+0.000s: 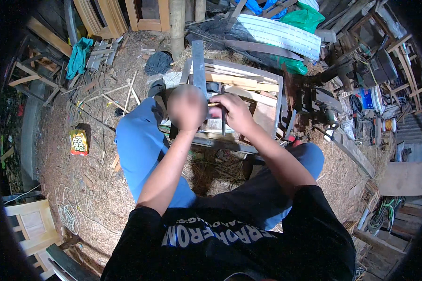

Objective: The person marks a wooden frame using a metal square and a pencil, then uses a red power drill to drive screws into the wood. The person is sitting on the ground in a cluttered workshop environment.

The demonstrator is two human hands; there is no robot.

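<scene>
My left hand (pixel 187 108) is smeared by a blur, so its fingers do not show. From beside it a long flat grey metal strip (pixel 198 63) reaches away over the far edge of a wooden frame. Close to it, my right hand (pixel 232 112) has its fingers closed toward the left hand, on something mostly hidden. A thin dark bar (pixel 223 125) runs down below those fingers; I cannot tell if they grip it. Something reddish (pixel 214 112) shows between the hands. Both hands are over the box-like frame (pixel 280 100), which holds several pale wood strips (pixel 237 80).
My knees flank the frame. Shavings cover the ground (pixel 98 187). A yellow and red packet (pixel 79 142) and a coiled pale cord (pixel 69 210) lie left. Beyond the frame are a wooden post (pixel 177 28) and a white perforated panel (pixel 276 35). A plank (pixel 354 152) lies right.
</scene>
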